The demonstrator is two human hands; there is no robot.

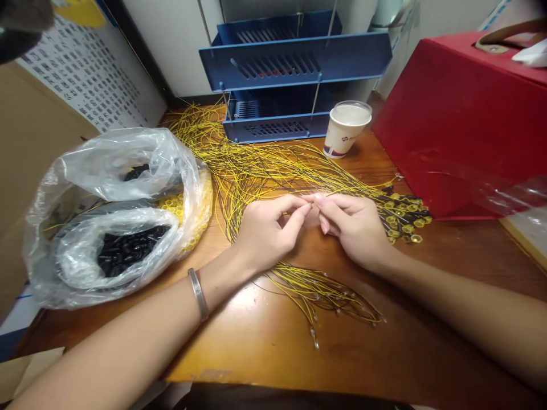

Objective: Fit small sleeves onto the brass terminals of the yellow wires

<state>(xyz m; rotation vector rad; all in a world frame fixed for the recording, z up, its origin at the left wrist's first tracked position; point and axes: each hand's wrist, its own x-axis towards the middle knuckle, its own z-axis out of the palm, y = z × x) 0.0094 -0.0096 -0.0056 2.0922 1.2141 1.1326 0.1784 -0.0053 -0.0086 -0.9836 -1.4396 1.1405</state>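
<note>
Behind the worktop's (239, 353) front edge, left hand (271, 228) and right hand (354, 225) are pinching a wire tip (313, 203), seemingly light and pliant.

Table (231, 350) across centre and lower frame. At left, large plastic bag (40, 228); in it two smaller bags (70, 256), one above the other in frame, small parts (132, 250) in the lower, loose caps (199, 213) along the big bag's right side. Upper centre: tray rack (290, 60) at table's back; cup (346, 131) before its right end, box (461, 125) right of the cup. Long wires (273, 165) run from before the rack to capped ends (408, 229) beside the right hand (359, 228), left of the box. Left hand (269, 228) meets it at centre; another wire bunch (294, 277) lies below both.
</note>
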